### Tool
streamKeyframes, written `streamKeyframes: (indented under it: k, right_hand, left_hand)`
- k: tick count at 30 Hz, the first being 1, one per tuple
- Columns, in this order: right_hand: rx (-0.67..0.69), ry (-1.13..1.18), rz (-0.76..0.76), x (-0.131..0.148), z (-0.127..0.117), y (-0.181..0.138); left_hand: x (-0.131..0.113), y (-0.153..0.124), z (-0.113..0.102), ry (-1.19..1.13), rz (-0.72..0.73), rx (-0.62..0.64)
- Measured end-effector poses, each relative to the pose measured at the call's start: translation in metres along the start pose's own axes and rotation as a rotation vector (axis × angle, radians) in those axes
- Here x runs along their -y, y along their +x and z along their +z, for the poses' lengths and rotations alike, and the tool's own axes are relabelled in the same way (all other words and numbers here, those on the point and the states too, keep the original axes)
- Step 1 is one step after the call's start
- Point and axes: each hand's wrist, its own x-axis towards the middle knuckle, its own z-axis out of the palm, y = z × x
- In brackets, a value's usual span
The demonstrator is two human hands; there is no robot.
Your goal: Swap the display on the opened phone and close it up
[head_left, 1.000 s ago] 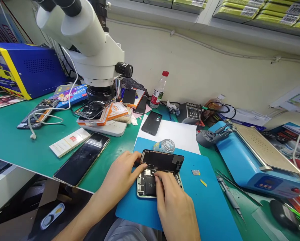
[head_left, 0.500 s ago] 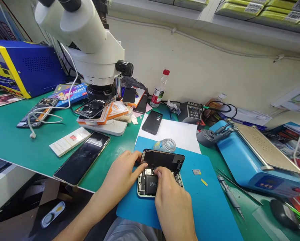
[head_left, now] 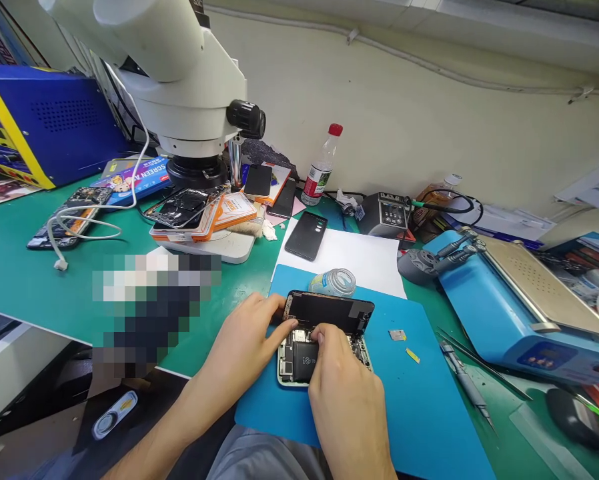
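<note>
An opened smartphone (head_left: pixel 285 368) lies on a blue mat (head_left: pixel 419 427), its black battery (head_left: pixel 299 361) and inner parts exposed. Its screen panel (head_left: pixel 324 311) is tilted up along the far side, close to a small can (head_left: pixel 335 282). My left hand (head_left: pixel 242 337) grips the panel's left edge, fingers behind and thumb near the phone's inside. My right hand (head_left: pixel 347 393) reaches over the phone with curled fingers, their tips inside it just below the panel. Whatever is under those fingertips is hidden.
Two small scraps, one silvery (head_left: pixel 397 335) and one yellow (head_left: pixel 412 355), lie right of the phone. Tweezers and a pen-like tool (head_left: pixel 467 383) lie beside a blue heating machine (head_left: pixel 484 313). A microscope (head_left: pixel 184 100) stands back left; a red-capped bottle (head_left: pixel 319 167) is behind.
The camera view has tilted down slightly and shifted. Both hands keep nearly the same pose on the phone, with the panel still raised. A patch left of the hands is now pixelated.
</note>
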Motion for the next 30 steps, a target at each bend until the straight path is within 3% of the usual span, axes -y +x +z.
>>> streamKeyframes:
  k: [7,11,14,19,22,30]
  right_hand:
    - [0.011,0.063,0.054,-0.005,-0.009,-0.001]
    - [-0.008,0.21,0.254,-0.024,-0.034,-0.004]
    - [-0.01,0.154,0.426,-0.041,-0.05,-0.004]
    - [-0.003,0.118,0.584,-0.053,-0.053,-0.003]
    - [0.02,0.124,0.555,-0.05,-0.048,-0.003]
    - [-0.021,-0.084,0.233,-0.044,-0.043,0.0]
  left_hand:
    - [0.001,-0.001,0.001,-0.01,-0.013,-0.012]
    - [-0.001,-0.003,-0.001,-0.022,-0.029,-0.011]
    - [-0.003,-0.004,-0.003,-0.034,-0.054,-0.015]
    - [-0.004,-0.004,-0.003,-0.036,-0.082,-0.037]
    - [-0.004,-0.004,-0.001,-0.002,-0.076,-0.056]
    - [-0.004,-0.003,0.002,0.117,-0.027,-0.077]
